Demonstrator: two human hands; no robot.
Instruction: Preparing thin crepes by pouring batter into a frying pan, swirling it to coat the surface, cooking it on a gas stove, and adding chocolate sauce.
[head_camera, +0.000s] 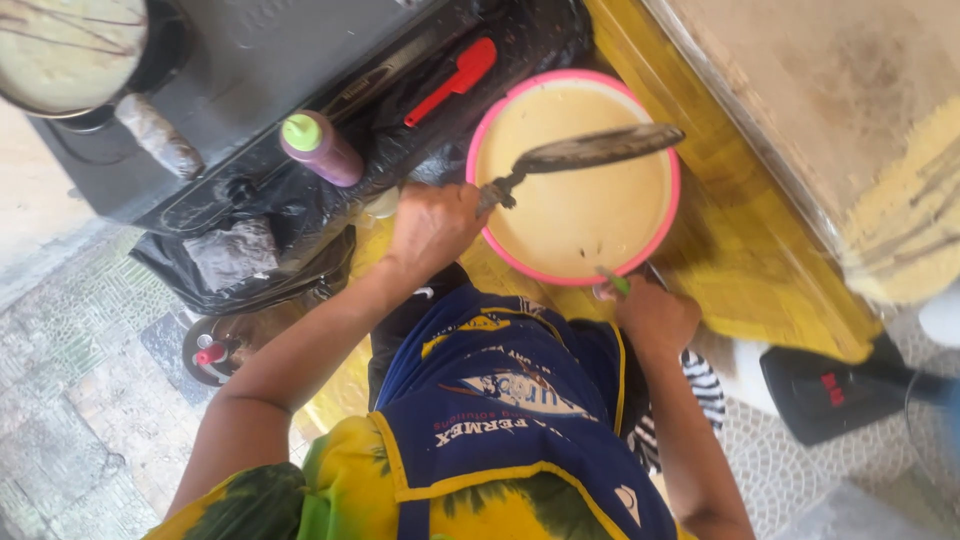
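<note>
A pink-rimmed bowl (473, 170) full of pale yellow batter stands on a yellow counter (760, 260). My left hand (434, 225) is closed on the handle of a long flat dark blade (590, 150), which lies across the bowl above the batter. At the bowl's near rim, my right hand (655, 315) pinches a small green item (613, 281); what it is cannot be made out. My blue and yellow apron (500, 420) fills the bottom of the view.
Left of the bowl, a black stove (250, 90) carries a pan of batter (65, 50), a red spatula (455, 78) and a purple bottle with a green cap (320, 148). Black plastic (250, 260) hangs below. A black device (830, 390) sits on the floor at right.
</note>
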